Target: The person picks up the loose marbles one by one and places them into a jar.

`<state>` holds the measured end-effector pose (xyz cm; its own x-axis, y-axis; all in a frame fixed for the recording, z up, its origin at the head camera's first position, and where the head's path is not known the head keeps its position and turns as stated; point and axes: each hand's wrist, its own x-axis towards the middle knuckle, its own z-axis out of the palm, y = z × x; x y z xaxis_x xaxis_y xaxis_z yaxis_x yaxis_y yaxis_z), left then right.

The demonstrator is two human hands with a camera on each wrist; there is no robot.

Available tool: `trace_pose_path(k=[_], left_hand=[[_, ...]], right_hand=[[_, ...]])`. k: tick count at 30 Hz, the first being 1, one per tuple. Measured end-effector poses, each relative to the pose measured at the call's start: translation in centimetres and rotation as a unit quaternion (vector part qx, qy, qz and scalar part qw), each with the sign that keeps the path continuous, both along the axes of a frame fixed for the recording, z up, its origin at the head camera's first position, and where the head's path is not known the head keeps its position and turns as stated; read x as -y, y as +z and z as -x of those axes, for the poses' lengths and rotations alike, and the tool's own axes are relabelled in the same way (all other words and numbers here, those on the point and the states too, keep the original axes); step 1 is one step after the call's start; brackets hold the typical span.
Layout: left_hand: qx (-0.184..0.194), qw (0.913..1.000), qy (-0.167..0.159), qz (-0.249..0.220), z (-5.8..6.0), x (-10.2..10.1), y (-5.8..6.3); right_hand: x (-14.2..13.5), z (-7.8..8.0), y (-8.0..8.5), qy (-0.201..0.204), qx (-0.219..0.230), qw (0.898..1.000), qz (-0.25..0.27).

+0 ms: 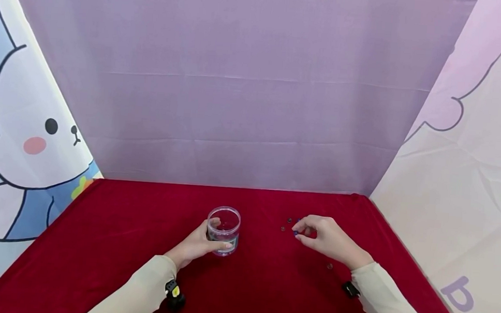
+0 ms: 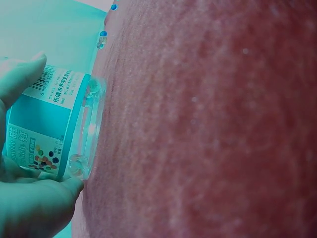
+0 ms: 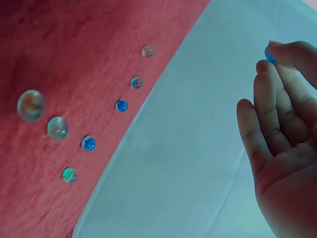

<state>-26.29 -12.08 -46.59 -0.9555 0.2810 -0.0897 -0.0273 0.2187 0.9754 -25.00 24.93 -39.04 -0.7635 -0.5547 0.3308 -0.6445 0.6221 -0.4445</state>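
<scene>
Plainly, the left hand [image 1: 197, 244] grips a transparent jar [image 1: 226, 233] labelled "磁钉" while the right hand [image 1: 326, 238] pinches a blue marble [image 3: 269, 55].

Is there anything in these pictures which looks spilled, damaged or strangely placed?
Nothing clearly stands out: the left hand holds the jar, the right hand pinches a blue marble, and loose marbles lie on the red cloth, none visibly broken.

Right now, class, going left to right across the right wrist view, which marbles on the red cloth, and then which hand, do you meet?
Orange-centred marble, pale clear marble, green marble, blue marble, second blue marble, blue-grey marble, brownish marble, right hand.
</scene>
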Motion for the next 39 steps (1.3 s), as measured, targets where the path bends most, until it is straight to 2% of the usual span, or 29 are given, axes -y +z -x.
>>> trace_pose_path(k=[14,23,39], left_hand=[[-0.001,0.9999,0.003,0.011,-0.2,-0.1,0.0],[-0.001,1.0,-0.001,0.006,0.0,-0.1,0.1],[0.001,1.0,-0.001,0.005,0.0,0.0,0.1]], right_hand=[[2.0,0.6,0.6,0.021,-0.023,0.999,0.036],[3.8,1.6,0.8,0.034,-0.055,0.997,0.05],[7.3,2.5,1.5,0.037,-0.03,0.997,0.058]])
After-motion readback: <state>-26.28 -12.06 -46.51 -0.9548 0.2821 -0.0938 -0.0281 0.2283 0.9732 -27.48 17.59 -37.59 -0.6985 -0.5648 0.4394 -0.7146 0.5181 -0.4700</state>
